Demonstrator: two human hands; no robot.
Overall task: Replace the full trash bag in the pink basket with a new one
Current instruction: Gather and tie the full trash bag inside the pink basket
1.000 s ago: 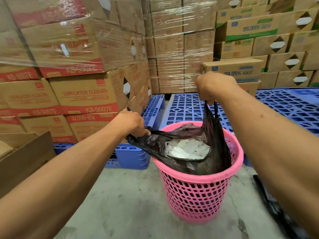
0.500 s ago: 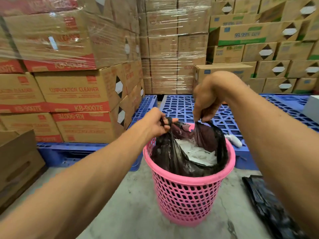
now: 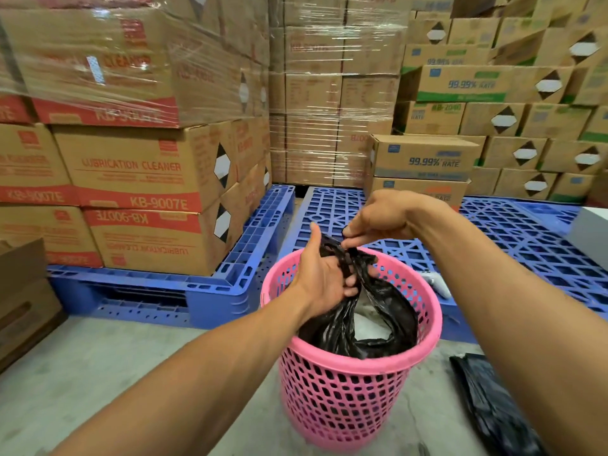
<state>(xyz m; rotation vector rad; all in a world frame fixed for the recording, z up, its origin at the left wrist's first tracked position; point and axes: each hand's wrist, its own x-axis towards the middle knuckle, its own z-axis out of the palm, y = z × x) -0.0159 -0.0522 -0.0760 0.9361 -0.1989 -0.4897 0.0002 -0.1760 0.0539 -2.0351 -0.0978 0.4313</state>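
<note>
Pink basket [image 3: 348, 403]: a perforated plastic bin that is standing upright on the grey concrete floor [image 3: 98, 373], just in front of the blue plastic pallets [image 3: 513, 251].
Full trash bag [image 3: 391, 311]: black plastic that is sitting inside the pink basket, its top edges gathered upward above the rim; a patch of white waste is showing through the opening low in the middle.
Left hand [image 3: 324, 278]: it is reaching over the near-left part of the pink basket, palm turned inward, fingers curling around a bunch of the bag's gathered top and holding it.
Right hand [image 3: 378, 218]: it is hovering above the far side of the pink basket, thumb and fingertips pinching a twisted strand of the bag's top, just beside the left hand's thumb.
Bag's top: the two gripped parts are meeting between the hands, over the back half of the pink basket.
Spare black bag [image 3: 490, 406]: it is lying flat on the floor to the right of the pink basket, partly hidden behind the right forearm.
White object [image 3: 437, 284]: it is resting on the pallet edge just behind the pink basket's right rim; what it is I cannot tell.
Cartons [image 3: 138, 169]: shrink-wrapped stacks marked "LUBRICATION CLEANER" are standing on a pallet to the left of the pink basket, with more boxes well behind it.
</note>
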